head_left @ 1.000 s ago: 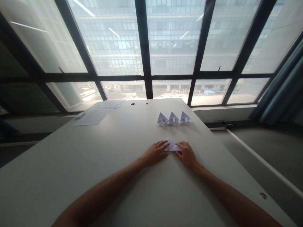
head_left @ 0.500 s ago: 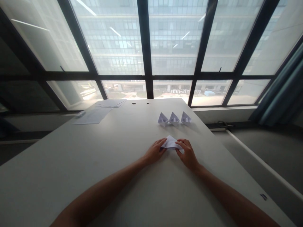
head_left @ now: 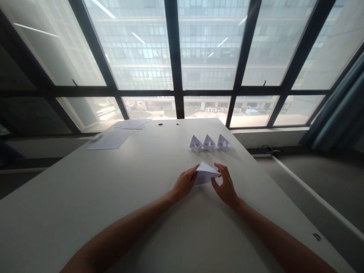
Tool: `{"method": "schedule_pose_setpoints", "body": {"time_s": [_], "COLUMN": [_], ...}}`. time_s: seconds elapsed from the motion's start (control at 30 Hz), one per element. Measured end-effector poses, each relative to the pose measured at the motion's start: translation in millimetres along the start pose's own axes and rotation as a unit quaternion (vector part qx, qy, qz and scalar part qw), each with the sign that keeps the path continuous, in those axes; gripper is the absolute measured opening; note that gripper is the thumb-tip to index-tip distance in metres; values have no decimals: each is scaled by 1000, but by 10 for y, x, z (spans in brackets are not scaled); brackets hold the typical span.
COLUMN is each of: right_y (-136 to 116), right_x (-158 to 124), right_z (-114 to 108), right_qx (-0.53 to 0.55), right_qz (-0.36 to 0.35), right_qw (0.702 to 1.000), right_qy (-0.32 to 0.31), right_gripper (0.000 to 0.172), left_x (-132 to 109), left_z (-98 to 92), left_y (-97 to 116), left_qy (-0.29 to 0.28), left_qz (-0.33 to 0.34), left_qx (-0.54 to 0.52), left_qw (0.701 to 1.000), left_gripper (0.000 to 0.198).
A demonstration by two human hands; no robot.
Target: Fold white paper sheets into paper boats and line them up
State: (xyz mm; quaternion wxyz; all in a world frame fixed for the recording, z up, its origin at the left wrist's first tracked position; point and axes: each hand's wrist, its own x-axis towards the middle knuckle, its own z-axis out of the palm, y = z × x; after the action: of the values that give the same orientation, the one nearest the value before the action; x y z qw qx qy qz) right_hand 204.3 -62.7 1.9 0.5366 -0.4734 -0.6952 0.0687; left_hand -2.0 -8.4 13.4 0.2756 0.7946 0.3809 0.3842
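A folded piece of white paper (head_left: 205,173) is raised at a tilt over the white table, with a peaked top and a pointed right corner. My left hand (head_left: 185,182) grips its left end, the fingers closed along that side. At the other end, my right hand (head_left: 226,185) has thumb and index finger spread apart. The paper's right corner lies between them, and whether a fingertip touches it is hard to tell. Just beyond my hands, three folded paper boats (head_left: 209,143) stand in a row.
Flat white sheets (head_left: 110,139) lie at the far left of the table (head_left: 148,159), some overlapping. Two small round holes are near its far edge. A small dark mark (head_left: 316,237) is by the right edge. Windows and a blue curtain (head_left: 332,117) stand beyond.
The folded paper has tipped up, and more of its near face shows. My right hand's fingers have spread and come off its top face. My left hand still holds the left end.
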Motion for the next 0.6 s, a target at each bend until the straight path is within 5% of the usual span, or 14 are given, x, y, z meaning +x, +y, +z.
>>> {"method": "schedule_pose_setpoints", "body": {"time_s": [0.1,0.23,0.43,0.6], "right_y": [50,28,-103,-62], "right_x": [0,20,29,19], "right_z": [8,-33,-67,-43], "right_qx": [17,-18,-48,-86], "right_qz": [22,-44,-97,-108], "right_qw": [999,999,986,975], "right_qy": [16,-25,-123,-173], "right_gripper": [63,44,53,55], "left_x": [10,27,41,78], "left_z": [12,39,50,-27], "left_y": [17,-13,-59,-59], "left_qy": [20,11,-41,-73], "left_qz": [-31,-67,-231,-264], "left_qx": [-76,-206,-441,-533], "left_qw": [996,976,866,801], "left_gripper": [45,54,66,62]}}
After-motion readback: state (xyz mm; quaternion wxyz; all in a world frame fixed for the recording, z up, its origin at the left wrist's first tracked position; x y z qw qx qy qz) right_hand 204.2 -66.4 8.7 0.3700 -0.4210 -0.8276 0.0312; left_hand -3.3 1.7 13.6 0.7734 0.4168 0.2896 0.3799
